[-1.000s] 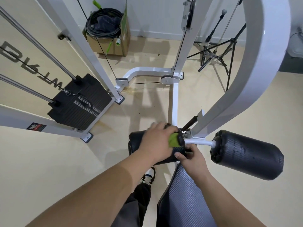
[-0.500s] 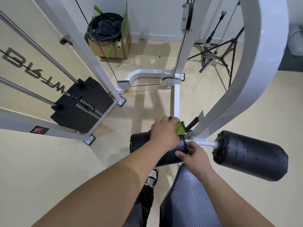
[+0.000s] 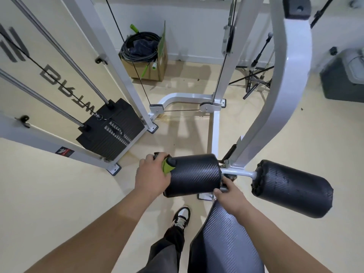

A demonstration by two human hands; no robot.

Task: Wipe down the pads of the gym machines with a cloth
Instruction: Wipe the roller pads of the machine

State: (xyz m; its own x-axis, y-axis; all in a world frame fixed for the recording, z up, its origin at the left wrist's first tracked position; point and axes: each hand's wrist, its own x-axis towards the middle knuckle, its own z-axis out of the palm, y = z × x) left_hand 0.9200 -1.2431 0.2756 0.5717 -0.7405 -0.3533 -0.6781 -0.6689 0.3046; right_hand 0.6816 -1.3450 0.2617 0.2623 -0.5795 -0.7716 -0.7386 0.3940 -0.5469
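The left hand (image 3: 152,177) clutched the cloth (image 3: 167,168), moved to the outer end of the roller pad (image 3: 194,175); the right hand (image 3: 229,191) gripped the bar (image 3: 224,188).

Both bare arms (image 3: 102,223) stretch forward and down. The left hand (image 3: 152,175) curls over the cloth (image 3: 167,167) — the right hand (image 3: 230,194), nearer to the body, grips a grey bar (image 3: 223,188).

Head-worn view, forward and downward.
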